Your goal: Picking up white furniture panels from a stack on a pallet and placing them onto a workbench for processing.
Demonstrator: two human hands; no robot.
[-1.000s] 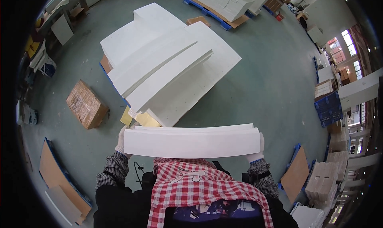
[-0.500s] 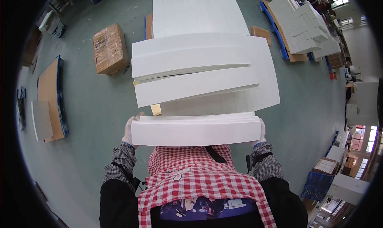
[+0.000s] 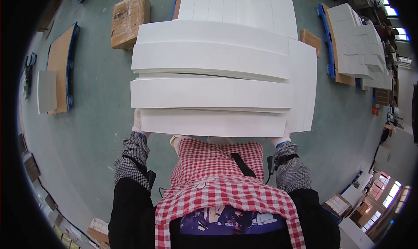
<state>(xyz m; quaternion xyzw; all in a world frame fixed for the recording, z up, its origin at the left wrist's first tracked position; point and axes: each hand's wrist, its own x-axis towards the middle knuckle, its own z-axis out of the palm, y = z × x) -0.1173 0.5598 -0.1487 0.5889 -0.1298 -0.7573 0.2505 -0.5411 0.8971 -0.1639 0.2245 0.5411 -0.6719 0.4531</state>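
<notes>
Both my hands wear white knitted gloves. My left hand [image 3: 137, 122] grips the left end of a bundle of long white boards [image 3: 213, 123], and my right hand [image 3: 284, 135] grips the right end. Most fingers are hidden behind and under the board ends. The bundle lies level across my front, at the near edge of a large pile. Just beyond it, partly over its far edge, lies another long white board stack [image 3: 209, 94]. Farther back lies a second white stack [image 3: 209, 57]. I cannot tell whether the bundle rests on the pile.
Wide white panels [image 3: 303, 88] lie under the stacks at the right. A taped cardboard box [image 3: 130, 21] stands on the green floor at far left. Blue pallets stand on both sides, the right one loaded with white boards [image 3: 357, 44]. A small brown box [image 3: 310, 42] sits nearby.
Both hands have carried the board bundle forward, against the near side of the pile. My view has shifted too, and the pile now sits closer to my body.
</notes>
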